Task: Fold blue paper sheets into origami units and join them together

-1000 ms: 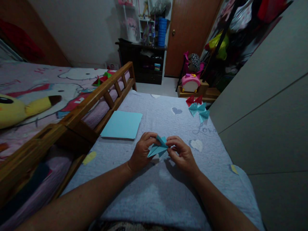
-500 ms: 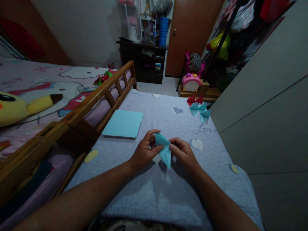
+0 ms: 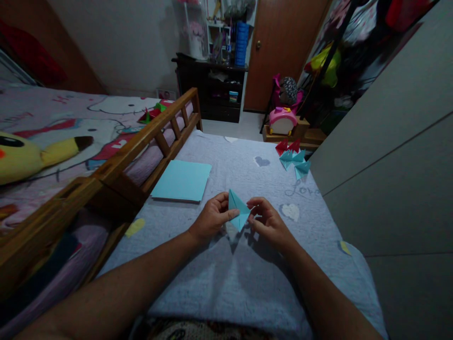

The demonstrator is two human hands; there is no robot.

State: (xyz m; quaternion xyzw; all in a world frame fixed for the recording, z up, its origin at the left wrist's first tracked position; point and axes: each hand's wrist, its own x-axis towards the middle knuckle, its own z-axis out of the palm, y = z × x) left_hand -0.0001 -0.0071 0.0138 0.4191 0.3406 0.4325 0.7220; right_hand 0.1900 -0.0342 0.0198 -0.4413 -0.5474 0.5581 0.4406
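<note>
A piece of light-blue folded paper (image 3: 239,210), creased into a pointed kite-like shape, is held a little above the bed. My left hand (image 3: 214,215) is closed on its left side, thumb lying across the front and fingers behind. At the paper's right corner is my right hand (image 3: 267,222), its curled thumb and index finger lightly touching the corner from either side. Left of my hands lies a stack of light-blue square paper (image 3: 182,181). Finished-looking blue folded pieces (image 3: 295,162) and red folded pieces (image 3: 287,146) sit at the bed's far right corner.
The bed (image 3: 198,293) has a pale blue printed sheet. A wooden rail (image 3: 145,137) runs along its left, with a second bed and a yellow plush toy (image 3: 21,160) beyond. A pale cabinet (image 3: 396,156) flanks the right. A pink toy case (image 3: 283,121) stands past the far end.
The folded paper has turned between my hands, and its long lower point no longer shows. My right fingers have spread slightly at the right corner. My left hand keeps its hold.
</note>
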